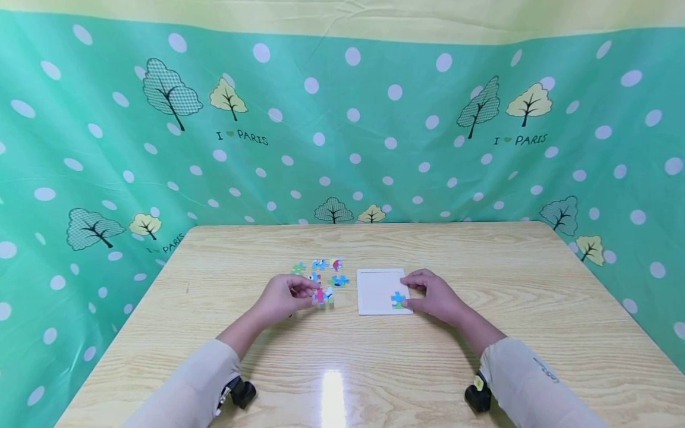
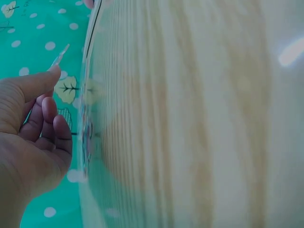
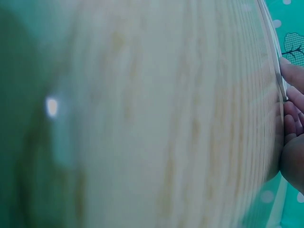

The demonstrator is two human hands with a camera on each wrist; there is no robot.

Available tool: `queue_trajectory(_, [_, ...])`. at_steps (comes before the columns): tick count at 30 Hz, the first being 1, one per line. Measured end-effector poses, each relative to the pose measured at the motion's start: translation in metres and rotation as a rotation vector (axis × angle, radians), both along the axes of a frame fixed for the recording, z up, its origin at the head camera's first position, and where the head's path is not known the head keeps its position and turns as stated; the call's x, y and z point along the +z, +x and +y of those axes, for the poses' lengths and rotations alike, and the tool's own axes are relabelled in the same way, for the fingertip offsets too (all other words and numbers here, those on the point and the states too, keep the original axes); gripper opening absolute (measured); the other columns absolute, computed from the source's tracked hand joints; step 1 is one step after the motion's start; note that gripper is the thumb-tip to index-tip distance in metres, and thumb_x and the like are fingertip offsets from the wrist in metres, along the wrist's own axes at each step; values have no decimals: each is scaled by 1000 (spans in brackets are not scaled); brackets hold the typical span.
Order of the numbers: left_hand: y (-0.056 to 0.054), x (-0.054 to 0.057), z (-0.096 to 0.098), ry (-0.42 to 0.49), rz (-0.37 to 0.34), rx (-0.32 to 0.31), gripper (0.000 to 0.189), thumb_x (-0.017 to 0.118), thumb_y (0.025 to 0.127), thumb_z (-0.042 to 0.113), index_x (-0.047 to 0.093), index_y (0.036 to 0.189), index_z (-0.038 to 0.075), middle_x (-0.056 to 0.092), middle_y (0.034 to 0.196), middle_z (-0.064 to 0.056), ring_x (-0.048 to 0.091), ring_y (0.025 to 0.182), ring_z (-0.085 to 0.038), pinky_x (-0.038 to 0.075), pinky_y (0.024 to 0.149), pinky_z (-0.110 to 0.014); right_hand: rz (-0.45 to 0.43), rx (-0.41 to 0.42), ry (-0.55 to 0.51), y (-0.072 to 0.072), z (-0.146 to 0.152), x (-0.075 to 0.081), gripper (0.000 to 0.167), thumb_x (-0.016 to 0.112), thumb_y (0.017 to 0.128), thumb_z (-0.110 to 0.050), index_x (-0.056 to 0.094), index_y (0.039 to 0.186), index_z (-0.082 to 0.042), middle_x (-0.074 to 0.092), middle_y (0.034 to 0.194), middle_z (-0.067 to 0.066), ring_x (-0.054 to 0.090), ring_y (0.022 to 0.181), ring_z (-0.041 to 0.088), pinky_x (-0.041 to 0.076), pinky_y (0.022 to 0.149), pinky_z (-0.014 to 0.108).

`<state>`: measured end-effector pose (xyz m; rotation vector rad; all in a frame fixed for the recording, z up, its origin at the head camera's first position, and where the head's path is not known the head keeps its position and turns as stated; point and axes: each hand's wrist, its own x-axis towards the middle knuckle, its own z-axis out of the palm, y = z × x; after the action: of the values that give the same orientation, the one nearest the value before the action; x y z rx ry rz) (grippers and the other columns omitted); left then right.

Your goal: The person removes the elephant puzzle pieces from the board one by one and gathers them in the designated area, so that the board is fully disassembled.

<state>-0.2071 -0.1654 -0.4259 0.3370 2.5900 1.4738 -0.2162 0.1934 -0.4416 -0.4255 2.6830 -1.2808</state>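
Observation:
My left hand pinches a pink and white jigsaw piece between thumb and fingertips. In the left wrist view this jigsaw piece appears edge-on, raised over the table at the tip of the thumb. My right hand grips the right edge of a white square puzzle tray, the fingertips reaching over its border. A blue and green jigsaw piece lies in the tray's lower right corner, beside the right thumb. The right wrist view shows the right hand only in part, its fingers curled at the tray's edge.
Several loose jigsaw pieces lie on the table left of the tray, among them a blue and green piece, a piece with a red patch and a green piece. Behind the wooden table hangs a green dotted curtain.

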Motion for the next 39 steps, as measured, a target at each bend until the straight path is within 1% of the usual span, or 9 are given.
queue_trajectory(2, [-1,0,-3,4,-12,2,26,81,76,5,75,100,13,66,85,-1,59,79,-20,52,57,-25,1,0,3,0,0,0,48,79,83,-15,63,127,-3,54,123,8,52,108,24,43,97,43])
queue_trajectory(4, [-2,-1,-5,-3,-17,5,26,80,76,3,75,99,13,65,85,-2,59,79,-20,52,57,-25,1,1,4,0,0,0,48,79,83,-15,63,127,-3,54,123,8,52,109,24,43,97,43])
queue_trajectory(10, [-4,0,-8,-78,12,-2,23,79,74,-2,75,93,10,65,80,0,59,76,-16,53,66,-25,-1,5,2,0,1,-1,48,79,84,-17,63,127,-4,54,125,9,52,111,25,43,98,44])
queue_trajectory(18, [-8,0,-8,-132,-2,-5,21,82,74,0,76,90,12,64,77,2,58,74,-14,51,65,-23,1,19,-3,0,2,-1,50,79,84,-21,63,128,-3,53,126,9,52,111,25,43,97,45])
queue_trajectory(24, [-10,-1,-8,-168,1,-12,21,81,74,-1,75,89,11,63,76,2,57,73,-14,50,63,-24,-2,8,-10,-1,2,-2,49,79,84,-18,63,128,-3,54,124,8,52,111,25,43,98,44])
queue_trajectory(31, [-11,-2,-9,-178,-20,-13,22,81,73,-2,73,89,9,64,78,2,57,74,-14,51,64,-24,-4,1,-10,-1,1,-2,49,79,83,-17,63,127,-3,54,124,8,52,111,25,43,99,44])
queue_trajectory(35, [-12,-3,-10,-189,-17,-7,23,81,73,-1,72,91,9,64,80,1,57,75,-14,51,67,-25,-2,-3,-8,0,0,-2,49,79,83,-17,64,127,-3,54,124,8,52,111,24,42,98,44])
queue_trajectory(39, [-11,0,-10,-184,-11,-4,24,82,72,0,73,92,9,64,83,0,56,77,-15,51,69,-27,1,-8,-4,0,0,-2,49,80,82,-17,64,127,-4,54,124,7,52,111,24,42,98,44])
